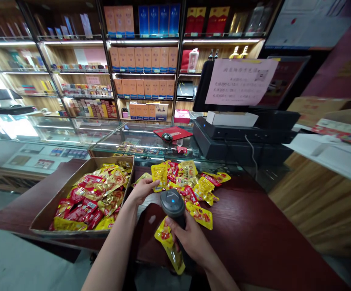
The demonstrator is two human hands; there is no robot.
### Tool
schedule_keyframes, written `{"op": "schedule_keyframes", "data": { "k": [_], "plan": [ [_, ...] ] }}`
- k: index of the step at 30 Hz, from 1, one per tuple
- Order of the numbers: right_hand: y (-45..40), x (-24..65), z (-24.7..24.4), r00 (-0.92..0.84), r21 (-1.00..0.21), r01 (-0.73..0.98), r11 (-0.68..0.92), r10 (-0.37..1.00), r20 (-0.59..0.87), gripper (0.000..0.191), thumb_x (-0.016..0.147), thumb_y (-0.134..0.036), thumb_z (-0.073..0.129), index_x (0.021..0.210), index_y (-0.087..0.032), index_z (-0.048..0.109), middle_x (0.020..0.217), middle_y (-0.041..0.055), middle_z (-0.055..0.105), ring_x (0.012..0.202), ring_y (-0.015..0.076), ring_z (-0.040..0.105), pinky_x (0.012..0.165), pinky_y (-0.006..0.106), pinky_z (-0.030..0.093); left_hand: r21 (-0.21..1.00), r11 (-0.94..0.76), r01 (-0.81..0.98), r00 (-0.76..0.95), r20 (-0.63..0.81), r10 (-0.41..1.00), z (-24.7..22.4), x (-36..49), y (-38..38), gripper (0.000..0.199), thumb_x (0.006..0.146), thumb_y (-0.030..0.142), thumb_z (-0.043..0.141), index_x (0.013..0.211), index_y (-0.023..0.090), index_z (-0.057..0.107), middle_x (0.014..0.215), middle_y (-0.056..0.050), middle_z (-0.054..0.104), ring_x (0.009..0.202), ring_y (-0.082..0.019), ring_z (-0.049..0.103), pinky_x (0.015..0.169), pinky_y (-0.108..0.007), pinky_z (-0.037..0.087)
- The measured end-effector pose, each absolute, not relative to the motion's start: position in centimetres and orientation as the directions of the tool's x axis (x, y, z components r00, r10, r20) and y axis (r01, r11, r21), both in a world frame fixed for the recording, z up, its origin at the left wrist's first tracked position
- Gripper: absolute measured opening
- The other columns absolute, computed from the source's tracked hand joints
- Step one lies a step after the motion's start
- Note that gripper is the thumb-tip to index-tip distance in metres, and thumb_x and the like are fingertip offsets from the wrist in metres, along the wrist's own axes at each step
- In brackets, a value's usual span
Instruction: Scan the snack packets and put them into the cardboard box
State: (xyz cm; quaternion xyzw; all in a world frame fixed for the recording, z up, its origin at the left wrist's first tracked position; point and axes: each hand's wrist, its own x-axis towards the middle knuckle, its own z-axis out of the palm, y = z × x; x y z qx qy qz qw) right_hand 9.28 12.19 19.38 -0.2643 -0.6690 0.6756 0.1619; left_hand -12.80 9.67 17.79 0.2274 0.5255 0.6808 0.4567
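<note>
Pinching a yellow packet (159, 173) near its lower edge with the left hand (143, 190), beyond the right hand (191, 236); clasping a scanner (172, 202) with the latter. Probably a light, soft, slippery packet to handle; best held by a flat edge.

left forearm (114, 242) extended, left grip (142, 190) pinched; right forearm (220, 270) angled inward, right grip (191, 238) curled closed

The packet (159, 173) in the left hand (144, 190) is yellow; the scanner (172, 204) in the right hand (191, 238), dark grey; the heaped packets (189, 169) beyond, red, yellow and gold; the tabletop (248, 226) beneath, reddish brown.
</note>
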Motion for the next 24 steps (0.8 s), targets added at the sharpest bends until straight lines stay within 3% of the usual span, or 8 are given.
{"op": "schedule_keyframes", "data": {
  "k": [8,18,24],
  "plan": [
    [11.5,8.0,19.0,-0.809,-0.994,0.097,-0.040,0.579,-0.102,0.039,0.083,-0.049,0.064,0.103,-0.018,0.050,0.057,-0.0078,0.051,0.041,0.0077,0.044,0.037,0.019,0.043,0.939,-0.016,-0.344,-0.507,-0.171,0.845,19.7,-13.5,10.7,0.043,0.056,0.027,0.089,0.094,0.014,0.073,0.096,-0.010,0.075,0.078,-0.019,0.071,0.068,-0.027,0.057],
    [10.7,8.2,19.5,-0.800,-0.995,0.098,-0.035,0.592,-0.099,0.038,0.083,-0.050,0.064,0.098,-0.018,0.052,0.055,-0.0074,0.052,0.037,0.0067,0.042,0.036,0.018,0.039,0.950,0.002,-0.313,-0.496,-0.165,0.852,20.6,-13.5,10.4,0.049,0.055,0.031,0.090,0.098,0.014,0.073,0.095,-0.010,0.075,0.075,-0.018,0.071,0.064,-0.024,0.056],
    [10.6,8.1,19.9,-0.795,-0.996,0.071,-0.062,0.600,-0.094,0.044,0.079,-0.054,0.067,0.100,-0.018,0.053,0.057,-0.0069,0.054,0.037,0.0067,0.042,0.035,0.018,0.040,0.950,0.010,-0.313,-0.474,-0.165,0.865,20.9,-13.3,10.3,0.052,0.055,0.032,0.090,0.101,0.015,0.073,0.100,-0.011,0.075,0.081,-0.020,0.072,0.070,-0.027,0.055]
  ]
}}
